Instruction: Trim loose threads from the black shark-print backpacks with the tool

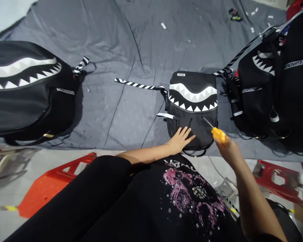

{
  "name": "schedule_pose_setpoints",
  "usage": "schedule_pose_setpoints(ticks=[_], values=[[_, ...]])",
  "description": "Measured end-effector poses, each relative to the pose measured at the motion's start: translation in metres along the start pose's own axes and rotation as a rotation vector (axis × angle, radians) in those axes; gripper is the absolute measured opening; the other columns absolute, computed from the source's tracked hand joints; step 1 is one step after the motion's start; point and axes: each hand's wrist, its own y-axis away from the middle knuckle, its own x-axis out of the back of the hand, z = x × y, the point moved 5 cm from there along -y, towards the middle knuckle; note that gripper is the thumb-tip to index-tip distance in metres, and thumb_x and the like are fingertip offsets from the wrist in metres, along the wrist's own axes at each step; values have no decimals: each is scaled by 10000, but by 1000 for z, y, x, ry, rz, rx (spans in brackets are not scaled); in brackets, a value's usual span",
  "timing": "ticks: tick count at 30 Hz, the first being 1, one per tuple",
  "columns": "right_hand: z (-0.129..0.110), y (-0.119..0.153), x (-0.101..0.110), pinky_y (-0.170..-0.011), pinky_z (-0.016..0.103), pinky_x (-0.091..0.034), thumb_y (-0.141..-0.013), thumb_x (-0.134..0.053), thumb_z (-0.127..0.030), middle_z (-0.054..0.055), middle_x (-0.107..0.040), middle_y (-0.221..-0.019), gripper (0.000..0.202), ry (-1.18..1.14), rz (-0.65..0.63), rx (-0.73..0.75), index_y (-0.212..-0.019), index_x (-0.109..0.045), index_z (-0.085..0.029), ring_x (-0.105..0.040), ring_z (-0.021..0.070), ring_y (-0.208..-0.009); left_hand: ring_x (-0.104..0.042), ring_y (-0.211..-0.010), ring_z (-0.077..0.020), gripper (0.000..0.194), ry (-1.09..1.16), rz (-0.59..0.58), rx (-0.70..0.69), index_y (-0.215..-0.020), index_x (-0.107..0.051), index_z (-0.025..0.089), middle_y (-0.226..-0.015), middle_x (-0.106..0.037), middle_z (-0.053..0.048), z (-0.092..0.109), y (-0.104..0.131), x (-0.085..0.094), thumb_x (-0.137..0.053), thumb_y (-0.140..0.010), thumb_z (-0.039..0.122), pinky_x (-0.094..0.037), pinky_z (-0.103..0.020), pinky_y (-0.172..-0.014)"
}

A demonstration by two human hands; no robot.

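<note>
A small black backpack (192, 127) with a white-and-grey shark-mouth print lies flat in front of me, its top handle towards my body. My left hand (179, 141) rests on its lower front with the fingers spread. In my right hand (227, 148) is a yellow-handled tool (218, 134) with a thin metal shaft; its exact kind is unclear. The shaft angles over the bag's lower right front, and I cannot tell whether its tip touches the fabric. A black-and-white striped strap (141, 86) stretches out to the left of the bag, and a white tab (166, 116) sticks out at its side.
Grey cloth (131, 111) covers the work surface. A larger black shark-mouth backpack (22, 90) lies at left; several black bags (265, 90) crowd the right. White scraps (163, 25) lie towards the back. Red stools (53, 181) stand below the front edge.
</note>
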Motion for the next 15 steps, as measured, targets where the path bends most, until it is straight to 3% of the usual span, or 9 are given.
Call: schedule_pose_setpoints(ticks=[4,6,11,15], values=[[-24,-41,-4,-728,335,-489,-895,-458,-493,153,-692,-948,489,0,88,-101,-1208,-577,-136,-665,296,-914,-149,-1466,-367,782,-1,52,-13,-1520,-220,221,-1584,-169,-192,-1,3,-2,-534,-815,95,-167,-569,-1149],[-28,-52,-4,-734,338,-490,-896,-456,-506,153,-695,-951,503,-8,82,-75,-1213,-580,-137,-666,297,-912,-155,-1467,-358,777,1,76,-11,-1518,-224,230,-1586,-172,-182,-3,3,-5,-530,-816,97,-161,-570,-1149],[-52,-55,-5,-750,344,-492,-902,-441,-511,173,-694,-1007,525,-37,142,-60,-1234,-575,-127,-662,301,-940,-165,-1462,-371,780,-14,126,-17,-1520,-218,234,-1583,-184,-185,-3,1,-12,-554,-820,158,-173,-571,-1139],[-84,-59,-13,-779,337,-489,-898,-472,-503,158,-702,-1002,484,-29,69,101,-1210,-591,-153,-662,293,-958,-176,-1463,-363,732,-20,135,-12,-1510,-256,261,-1584,-202,-160,-5,1,-16,-527,-836,174,-180,-581,-1132]])
